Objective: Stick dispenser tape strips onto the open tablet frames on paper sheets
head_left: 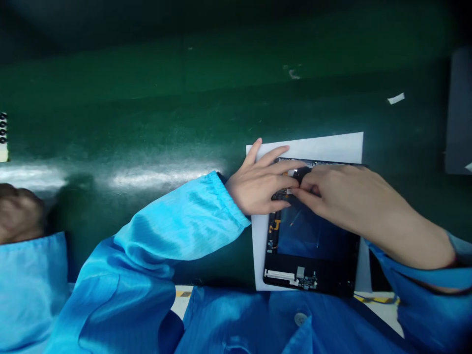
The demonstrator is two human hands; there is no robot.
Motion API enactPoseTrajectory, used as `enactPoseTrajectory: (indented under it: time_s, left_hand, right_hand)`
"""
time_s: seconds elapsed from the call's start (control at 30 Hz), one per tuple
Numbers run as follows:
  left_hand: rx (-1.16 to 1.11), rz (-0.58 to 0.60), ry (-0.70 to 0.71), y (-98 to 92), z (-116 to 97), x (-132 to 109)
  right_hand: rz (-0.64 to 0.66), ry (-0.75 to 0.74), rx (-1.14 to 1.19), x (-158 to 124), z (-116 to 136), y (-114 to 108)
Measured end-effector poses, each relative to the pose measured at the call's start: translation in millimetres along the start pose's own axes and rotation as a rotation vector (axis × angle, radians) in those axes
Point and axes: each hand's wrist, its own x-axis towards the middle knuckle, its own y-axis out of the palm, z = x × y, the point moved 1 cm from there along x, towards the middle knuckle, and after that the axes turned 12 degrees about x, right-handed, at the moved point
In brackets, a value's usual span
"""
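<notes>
An opened tablet (pixel 313 236), its dark inner side up with circuit parts exposed along the edges, lies on a white sheet (pixel 332 146). My left hand (pixel 260 184) rests across the tablet's upper left part, fingers spread and the palm over the sheet's edge. From the right, my right hand (pixel 339 194) reaches over the tablet's upper part with thumb and fingers pinched together. Its fingertips meet the area beside my left index finger, close to a small pale piece. Whatever is in the pinch is hidden by the fingers.
The work surface (pixel 165 118) is dark green. A small white scrap (pixel 396 99) lies at the upper right. Another person's hand (pixel 20 212) and blue sleeve (pixel 31 285) are at the left edge. A grey panel (pixel 459 113) stands at the right edge.
</notes>
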Motion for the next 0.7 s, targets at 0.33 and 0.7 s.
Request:
enactPoseTrajectory:
  time_s: [0.33, 0.7]
  left_hand:
    - [0.078, -0.069, 0.04, 6.5, 2, -6]
    - [0.543, -0.403, 0.318, 6.1, -4, -19]
  right_hand:
    - [0.136, -0.007, 0.129, 13, -11, -2]
    - [0.307, -0.082, 0.199, 37, -18, -15]
